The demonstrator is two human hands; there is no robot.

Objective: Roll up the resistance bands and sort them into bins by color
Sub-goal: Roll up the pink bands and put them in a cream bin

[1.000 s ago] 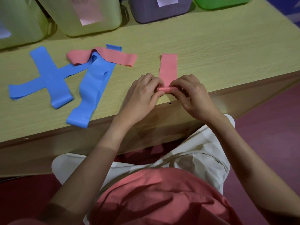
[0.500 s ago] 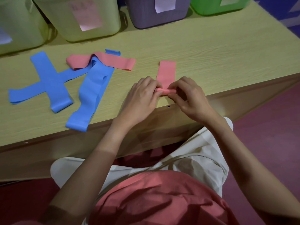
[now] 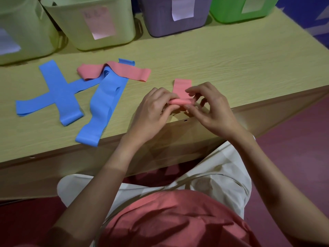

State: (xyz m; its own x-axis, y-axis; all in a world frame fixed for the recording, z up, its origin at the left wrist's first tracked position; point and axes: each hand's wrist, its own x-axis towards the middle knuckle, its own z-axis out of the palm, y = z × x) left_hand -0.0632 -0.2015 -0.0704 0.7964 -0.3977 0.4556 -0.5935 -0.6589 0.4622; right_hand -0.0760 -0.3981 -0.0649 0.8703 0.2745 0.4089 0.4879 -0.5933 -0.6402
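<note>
Left hand (image 3: 153,109) and right hand (image 3: 210,107) both pinch rolled end of pink band (image 3: 182,90) near front edge of surface (image 3: 231,68), fingers curled round roll. Unrolled tail lies flat, pointing toward bins. Blue bands (image 3: 99,104), second pink band (image 3: 131,72) lie left.

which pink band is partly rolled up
The short pink rubber band between the left hand and right hand, its near end rolled. The other pink band lies flat across a blue band.

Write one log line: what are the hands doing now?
step: rolling | object: pink band | left hand: pinching roll | right hand: pinching roll | bins: not reached
</note>
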